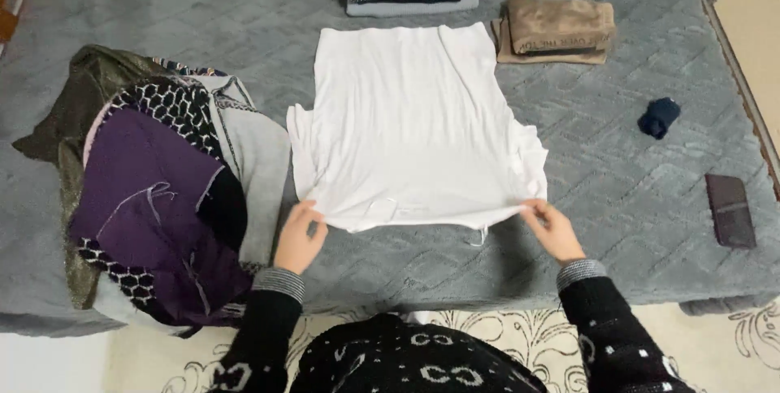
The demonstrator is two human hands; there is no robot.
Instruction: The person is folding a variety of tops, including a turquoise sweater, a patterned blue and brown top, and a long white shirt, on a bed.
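My left hand (299, 238) and right hand (552, 229) pinch shut on the near corners of the shirt (414, 125): light, limp, best held by its edges.

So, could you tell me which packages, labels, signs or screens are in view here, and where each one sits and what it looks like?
Folded tan garment: far right of the grey bed cover, with a dark printed strip along its fold.
Dark flat rectangular object: right edge of the bed; whether it is a screen or a case cannot be told.
No packages or signs show.
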